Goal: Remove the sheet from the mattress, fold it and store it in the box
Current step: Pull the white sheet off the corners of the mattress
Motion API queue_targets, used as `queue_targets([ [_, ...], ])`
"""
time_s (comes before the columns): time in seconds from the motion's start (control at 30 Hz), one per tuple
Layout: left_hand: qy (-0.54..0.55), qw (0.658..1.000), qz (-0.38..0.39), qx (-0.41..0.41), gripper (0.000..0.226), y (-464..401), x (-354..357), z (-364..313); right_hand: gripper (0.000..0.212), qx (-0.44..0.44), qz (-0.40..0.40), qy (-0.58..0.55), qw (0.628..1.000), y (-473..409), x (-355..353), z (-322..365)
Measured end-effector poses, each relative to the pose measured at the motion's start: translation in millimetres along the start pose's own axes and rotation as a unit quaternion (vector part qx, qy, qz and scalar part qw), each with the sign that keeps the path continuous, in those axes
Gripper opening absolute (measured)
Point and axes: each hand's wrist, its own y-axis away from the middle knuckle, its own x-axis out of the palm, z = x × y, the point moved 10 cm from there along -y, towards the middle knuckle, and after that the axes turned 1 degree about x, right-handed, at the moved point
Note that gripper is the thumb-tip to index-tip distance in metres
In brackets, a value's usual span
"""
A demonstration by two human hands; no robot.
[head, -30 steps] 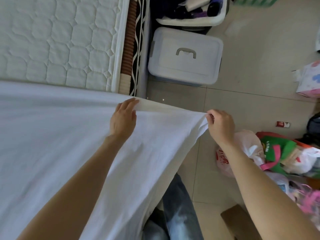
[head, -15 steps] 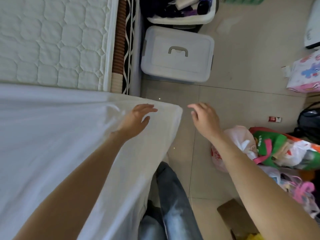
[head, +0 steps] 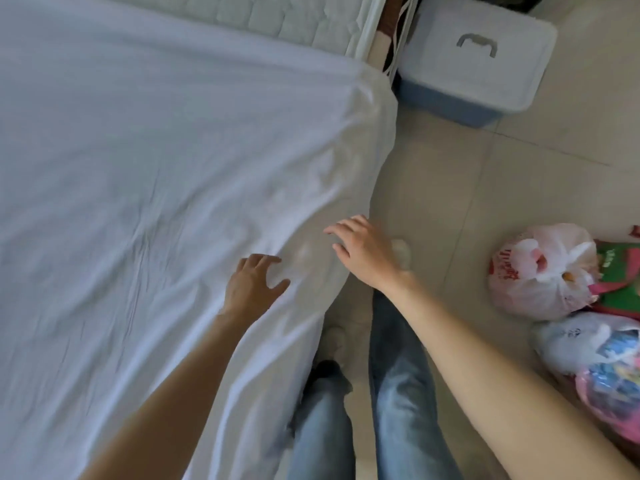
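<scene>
on the tiled floor (head: pixel 450 188) the lidded box (head: pixel 474 60) stands beside the bed corner, and plastic bags (head: pixel 543 271) lie at the right. the white sheet (head: pixel 156 188) lies spread over the mattress (head: pixel 277 19), its edge hanging down the near side. left hand (head: pixel 251 287) rests flat on the sheet with fingers spread; right hand (head: pixel 363 252) hovers at the sheet's edge, fingers apart, gripping nothing

Both hands have let go of the white sheet (head: pixel 156 202). The left hand (head: pixel 251 289) and right hand (head: pixel 363 252) now spread open at its near right edge.
</scene>
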Motion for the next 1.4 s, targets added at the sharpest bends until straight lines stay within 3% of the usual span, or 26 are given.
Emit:
queue_targets([
  [0.23,-0.023,0.995,0.095,0.016,0.051,131,86,83,0.035,-0.06,0.105,0.031,0.992,108,133,96],
  [0.37,-0.009,0.998,0.056,-0.002,0.024,164,110,97,0.043,-0.074,0.058,0.066,0.993,141,161,113],
  [0.43,0.036,0.999,0.007,-0.031,0.011,171,110,107,0.036,-0.075,0.031,0.085,0.993,143,168,112],
  [0.53,0.093,0.993,-0.041,-0.052,0.011,184,110,104,0.018,-0.064,0.032,0.116,0.991,145,172,111],
  [0.73,0.146,0.988,0.056,0.007,0.016,203,141,73,0.018,-0.041,-0.039,0.158,0.986,194,147,85],
  [0.8,0.128,0.99,0.048,0.021,0.013,204,148,77,0.014,-0.005,-0.065,0.131,0.989,207,146,84],
  [0.9,0.096,0.994,-0.054,0.02,0.012,208,141,88,0.023,0.113,-0.12,0.078,0.983,228,145,63],
  [0.97,0.068,0.987,-0.142,0.031,0.014,218,129,94,0.024,0.152,-0.109,0.063,0.98,248,161,50],
  [1.03,0.02,0.979,-0.183,0.088,0.015,230,125,90,0.023,0.162,-0.083,0.048,0.982,268,187,51],
  [1.13,-0.049,0.961,-0.186,0.2,0.021,245,135,81,0.033,0.205,-0.027,-0.009,0.978,287,231,61],
  [1.23,-0.057,0.942,-0.196,0.265,0.012,252,141,80,0.044,0.255,0.014,-0.054,0.965,293,274,71],
  [1.33,-0.04,0.95,-0.204,0.234,0.018,240,142,97,0.037,0.304,0.001,-0.151,0.94,296,302,75],
  [1.4,-0.022,0.954,-0.204,0.218,0.022,234,143,107,0.024,0.327,-0.053,-0.218,0.918,300,308,75],
])
